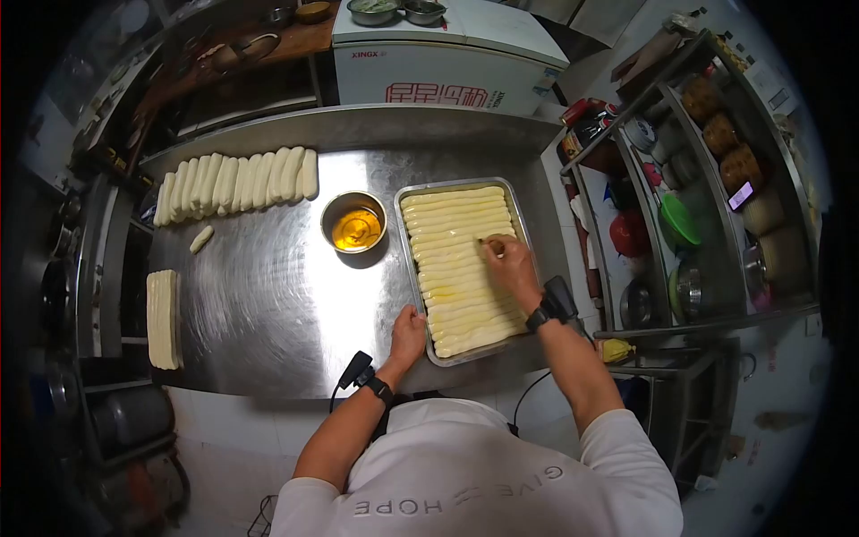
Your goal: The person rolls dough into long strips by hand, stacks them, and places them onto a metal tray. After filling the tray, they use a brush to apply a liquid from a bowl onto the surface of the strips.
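Note:
A metal baking tray [404,234] lies in front of me, lined with several long dough strips [465,300] side by side, glossy and streaked yellow. My left hand [409,335] grips the tray's left rim near its front corner. Over the dough, right of the tray's middle, my right hand [512,268] is closed in a pinch on what looks like a small brush [483,241], mostly hidden by the fingers. To the left of the tray stands a round metal bowl [379,205] holding orange-yellow liquid that looks like beaten egg.
A row of dough rolls [237,182] lies at the steel table's [259,295] back left. Near it are a short dough piece [201,239] and a dough slab [162,319]. A shelf rack [667,242] stands right; a white chest freezer [429,76] is behind the table.

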The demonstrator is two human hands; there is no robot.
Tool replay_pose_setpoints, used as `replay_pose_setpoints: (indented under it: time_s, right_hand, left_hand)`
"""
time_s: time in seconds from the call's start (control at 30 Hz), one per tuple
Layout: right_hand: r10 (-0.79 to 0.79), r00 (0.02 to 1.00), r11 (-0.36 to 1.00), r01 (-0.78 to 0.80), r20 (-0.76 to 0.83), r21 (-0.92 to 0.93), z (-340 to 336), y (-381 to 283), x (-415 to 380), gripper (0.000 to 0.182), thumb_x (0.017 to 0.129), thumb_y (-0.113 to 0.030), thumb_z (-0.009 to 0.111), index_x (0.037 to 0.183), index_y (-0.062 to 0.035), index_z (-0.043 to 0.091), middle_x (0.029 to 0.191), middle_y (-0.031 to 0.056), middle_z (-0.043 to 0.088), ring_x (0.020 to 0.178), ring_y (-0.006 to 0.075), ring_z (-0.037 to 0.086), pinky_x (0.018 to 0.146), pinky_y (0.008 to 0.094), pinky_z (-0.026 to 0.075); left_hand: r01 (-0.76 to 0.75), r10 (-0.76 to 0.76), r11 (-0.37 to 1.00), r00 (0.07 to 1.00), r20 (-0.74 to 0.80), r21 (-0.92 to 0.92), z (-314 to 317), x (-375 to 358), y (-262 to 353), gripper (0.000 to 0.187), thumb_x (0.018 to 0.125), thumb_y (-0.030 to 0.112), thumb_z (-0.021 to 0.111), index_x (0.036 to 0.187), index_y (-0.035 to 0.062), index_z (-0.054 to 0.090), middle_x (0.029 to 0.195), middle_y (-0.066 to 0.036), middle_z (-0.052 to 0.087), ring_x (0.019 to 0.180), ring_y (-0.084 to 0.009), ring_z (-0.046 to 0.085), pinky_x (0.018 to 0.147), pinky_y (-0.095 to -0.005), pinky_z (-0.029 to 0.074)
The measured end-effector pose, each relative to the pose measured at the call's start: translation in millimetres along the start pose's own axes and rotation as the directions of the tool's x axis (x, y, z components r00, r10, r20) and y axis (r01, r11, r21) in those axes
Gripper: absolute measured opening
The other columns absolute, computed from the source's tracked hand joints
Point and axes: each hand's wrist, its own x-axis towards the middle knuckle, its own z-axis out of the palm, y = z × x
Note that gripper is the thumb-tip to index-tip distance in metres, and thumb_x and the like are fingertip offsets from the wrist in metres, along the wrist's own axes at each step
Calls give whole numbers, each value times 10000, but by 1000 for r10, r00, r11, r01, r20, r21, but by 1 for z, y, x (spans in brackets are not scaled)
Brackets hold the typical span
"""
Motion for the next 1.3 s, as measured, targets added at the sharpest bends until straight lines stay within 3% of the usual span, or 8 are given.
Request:
replay_pose_setpoints:
  time_s: [0.2, 0.27, 0.4, 0.53, 0.67, 0.73, 0.97, 1.3]
  right_hand:
    - [-139, 986, 984, 128, 91, 122, 57, -54, -49, 138, 907, -115, 712, 976, 5, 717, 909, 157, 710, 824, 309, 704, 750, 396, 552]
    - [123, 989, 937, -144, 85, 317, 60, -58, -48, 146, 905, -137, 712, 940, 5, 720, 844, 142, 727, 763, 252, 723, 713, 375, 566]
    - [307, 942, 760, -330, 137, 560, 68, -43, -35, 158, 942, -117, 690, 891, 30, 714, 742, 65, 710, 625, 126, 682, 579, 272, 585]
    - [298, 924, 835, -374, 240, 404, 43, -33, -47, 156, 946, -116, 678, 924, 37, 704, 722, 65, 698, 648, 104, 684, 595, 258, 584]
    - [320, 916, 818, -395, 241, 417, 40, -33, -70, 163, 946, -121, 680, 939, 41, 699, 711, 68, 691, 661, 102, 685, 605, 252, 582]
    - [408, 866, 671, -500, 290, 548, 36, -27, -86, 157, 945, -118, 681, 940, 39, 695, 737, 72, 694, 663, 107, 684, 611, 255, 581]
    - [286, 939, 795, -344, 191, 499, 44, -15, -87, 174, 951, -139, 704, 961, 35, 709, 797, 76, 704, 692, 110, 686, 613, 263, 597]
    - [415, 874, 710, -485, 252, 511, 21, -7, -107, 208, 935, -167, 696, 947, 39, 725, 799, 91, 716, 698, 139, 704, 622, 290, 601]
  left_hand:
    - [1, -1, 1000, 1000, 2, -8, 0, -3, -2, 167, 959, 142, 590, 947, -5, 511, 850, -261, 583, 796, -422, 578, 767, -460, 482]
    - [4, -4, 1000, 1000, 2, -13, 1, 0, -5, 169, 958, 142, 589, 948, -8, 512, 857, -266, 588, 805, -430, 582, 771, -463, 483]
    - [-13, 13, 999, 1000, -4, -33, 3, 11, -8, 171, 959, 147, 578, 952, -16, 525, 855, -274, 599, 826, -449, 596, 772, -476, 485]
    - [10, -9, 992, 1000, 10, -123, 10, 17, -24, 176, 958, 151, 574, 952, -20, 533, 846, -272, 603, 818, -446, 598, 771, -477, 486]
    - [25, -24, 997, 1000, 13, -70, 9, 15, -24, 173, 957, 150, 577, 953, -18, 535, 845, -266, 606, 816, -437, 601, 769, -471, 487]
    - [39, -38, 996, 999, 24, -84, 7, 17, -22, 171, 957, 149, 579, 952, -17, 537, 841, -264, 606, 811, -427, 601, 767, -465, 488]
    - [14, -14, 1000, 1000, 28, 11, 2, 15, -11, 171, 960, 151, 581, 954, -16, 543, 833, -250, 604, 792, -404, 593, 766, -452, 491]
    - [17, -17, 1000, 1000, 17, 18, 4, 18, -20, 167, 965, 146, 586, 960, -17, 551, 821, -232, 608, 770, -371, 589, 753, -434, 494]
